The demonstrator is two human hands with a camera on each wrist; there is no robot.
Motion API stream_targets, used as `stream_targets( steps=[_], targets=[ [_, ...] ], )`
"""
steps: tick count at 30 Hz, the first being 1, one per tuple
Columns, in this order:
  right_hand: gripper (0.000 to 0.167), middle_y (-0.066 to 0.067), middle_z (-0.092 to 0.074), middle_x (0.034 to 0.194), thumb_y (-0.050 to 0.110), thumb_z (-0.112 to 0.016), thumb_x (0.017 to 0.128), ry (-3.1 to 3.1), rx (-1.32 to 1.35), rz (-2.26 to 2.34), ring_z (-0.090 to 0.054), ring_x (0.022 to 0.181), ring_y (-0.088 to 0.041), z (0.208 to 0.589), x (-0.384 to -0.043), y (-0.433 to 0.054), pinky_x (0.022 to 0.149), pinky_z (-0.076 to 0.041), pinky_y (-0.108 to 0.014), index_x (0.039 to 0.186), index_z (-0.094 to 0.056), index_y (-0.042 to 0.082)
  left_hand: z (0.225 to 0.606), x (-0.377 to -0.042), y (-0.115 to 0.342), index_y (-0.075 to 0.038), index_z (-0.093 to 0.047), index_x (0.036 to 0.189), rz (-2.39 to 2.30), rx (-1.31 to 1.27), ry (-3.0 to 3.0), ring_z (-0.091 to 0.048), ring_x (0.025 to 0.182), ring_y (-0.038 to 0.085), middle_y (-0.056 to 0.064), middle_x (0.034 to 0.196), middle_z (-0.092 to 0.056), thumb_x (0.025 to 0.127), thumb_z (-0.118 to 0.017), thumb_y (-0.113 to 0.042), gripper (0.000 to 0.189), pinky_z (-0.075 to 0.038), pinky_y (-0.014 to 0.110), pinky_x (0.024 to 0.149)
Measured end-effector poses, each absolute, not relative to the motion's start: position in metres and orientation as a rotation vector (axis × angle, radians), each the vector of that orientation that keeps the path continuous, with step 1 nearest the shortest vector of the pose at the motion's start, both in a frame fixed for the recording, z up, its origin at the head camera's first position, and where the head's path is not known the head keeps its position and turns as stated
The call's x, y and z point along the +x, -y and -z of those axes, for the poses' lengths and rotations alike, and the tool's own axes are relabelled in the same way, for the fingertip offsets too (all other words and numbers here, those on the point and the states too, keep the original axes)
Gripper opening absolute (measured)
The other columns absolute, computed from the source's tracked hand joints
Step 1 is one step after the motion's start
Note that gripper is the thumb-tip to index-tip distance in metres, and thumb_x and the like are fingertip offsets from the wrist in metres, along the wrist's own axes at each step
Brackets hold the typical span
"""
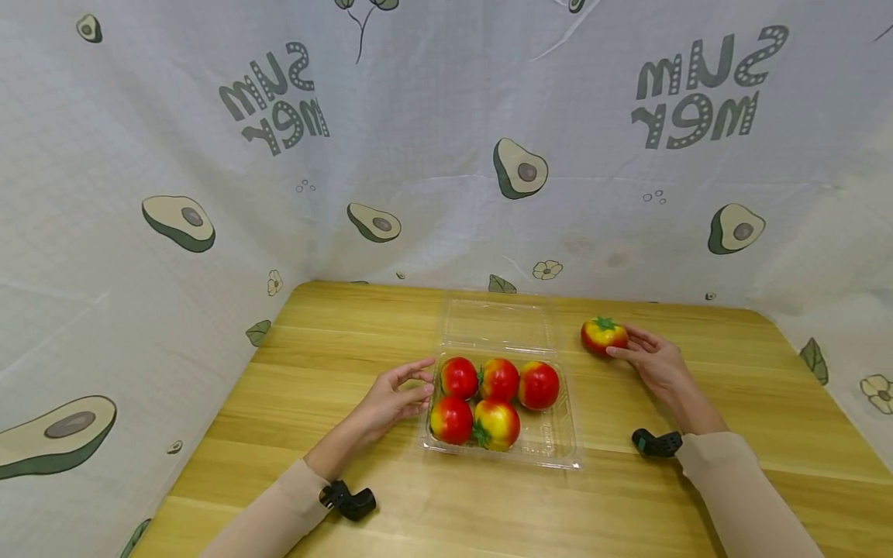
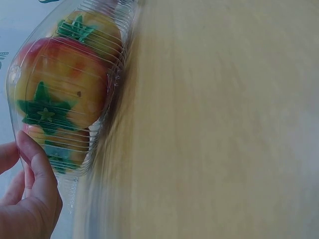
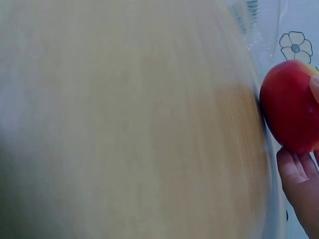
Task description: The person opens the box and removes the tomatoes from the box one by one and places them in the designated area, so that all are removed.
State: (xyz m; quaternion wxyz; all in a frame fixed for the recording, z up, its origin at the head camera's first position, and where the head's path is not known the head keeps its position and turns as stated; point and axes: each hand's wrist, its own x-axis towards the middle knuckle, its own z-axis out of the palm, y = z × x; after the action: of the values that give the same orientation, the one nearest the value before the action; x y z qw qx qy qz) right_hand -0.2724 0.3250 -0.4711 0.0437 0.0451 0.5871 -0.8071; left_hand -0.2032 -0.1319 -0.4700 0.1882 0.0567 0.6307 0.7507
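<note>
A clear plastic clamshell box (image 1: 551,457) lies on the table with its lid (image 1: 498,322) folded back. Inside sit several red-and-yellow tomatoes (image 1: 497,425) with green star-shaped tops, three in the back row and two in front, at the left and middle. At the box's left side, my left hand (image 1: 394,399) has its fingers loosely bent, the tips right at the rim (image 2: 12,104). Off to the right of the box, my right hand (image 1: 656,364) holds another tomato (image 1: 603,335) between thumb and fingers. That tomato is close to the tabletop, its green top facing up.
The wooden table (image 1: 474,511) carries the box in its middle. A white curtain (image 1: 446,155) printed with avocados hangs behind and at both sides. Black wrist cameras (image 1: 352,502) are strapped over both beige sleeves (image 1: 739,480).
</note>
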Motion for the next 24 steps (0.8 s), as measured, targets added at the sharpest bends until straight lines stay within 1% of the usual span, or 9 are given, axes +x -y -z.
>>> stream_targets(
  steps=[7,16,24],
  targets=[
    [0.042,0.013,-0.067,0.103,-0.013,-0.073,0.083,-1.816,0.134,2.437,-0.063,0.096,0.002,0.4699,-0.2706,-0.3252,0.079,-0.054,-0.015,0.108,-0.066,0.021,0.4704,-0.2033,0.1321,0.000,-0.044,0.148,-2.112,0.159,-1.775,-0.062,0.080,0.012,0.012,0.118,-0.052,0.097,-0.062,0.000,0.054,-0.057,0.022,0.074],
    [0.043,0.010,-0.068,0.103,-0.016,-0.071,0.083,-1.762,0.132,2.466,-0.065,0.096,-0.001,0.4711,-0.2689,-0.3281,0.078,-0.056,-0.019,0.107,-0.067,0.019,0.4715,-0.2039,0.1328,-0.001,-0.044,0.149,-2.102,0.160,-1.782,-0.062,0.080,0.013,0.011,0.117,-0.052,0.097,-0.062,0.000,0.054,-0.057,0.022,0.074],
    [0.047,0.010,-0.068,0.103,-0.018,-0.069,0.084,-1.756,0.145,2.477,-0.065,0.095,-0.002,0.4732,-0.2692,-0.3309,0.077,-0.057,-0.021,0.113,-0.062,0.017,0.4708,-0.2039,0.1326,0.000,-0.043,0.149,-2.098,0.168,-1.783,-0.062,0.080,0.013,0.011,0.118,-0.052,0.098,-0.062,0.000,0.055,-0.057,0.022,0.074]
  ],
)
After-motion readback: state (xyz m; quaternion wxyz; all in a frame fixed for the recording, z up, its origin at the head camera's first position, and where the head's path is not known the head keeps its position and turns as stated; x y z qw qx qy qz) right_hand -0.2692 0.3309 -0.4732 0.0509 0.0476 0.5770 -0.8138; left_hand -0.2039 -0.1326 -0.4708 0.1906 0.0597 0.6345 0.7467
